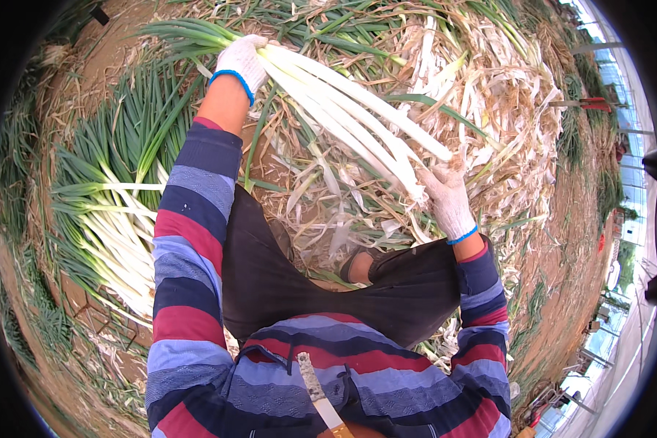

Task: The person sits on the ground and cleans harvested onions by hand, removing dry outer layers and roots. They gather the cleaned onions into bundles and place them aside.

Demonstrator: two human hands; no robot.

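A bunch of long green onions (339, 104) slants across the view, its green leaves at the upper left and its white root ends at the right. My left hand (243, 60), in a white knit glove with a blue cuff, is closed around the bunch where the white stalks meet the leaves. At the root ends is my right hand (446, 194), gloved the same way, its fingers against the stalk ends; whether it grips them is hard to tell. Beyond my left arm lies a pile of green onions (117, 241) with white stalks and green tops.
A large heap of peeled, dry onion skins (503, 120) covers the ground at the upper right. Loose green leaves (339, 33) lie along the top. My bent legs and a shoe (356, 265) are below the bunch. Greenhouse framing (635, 131) stands far right.
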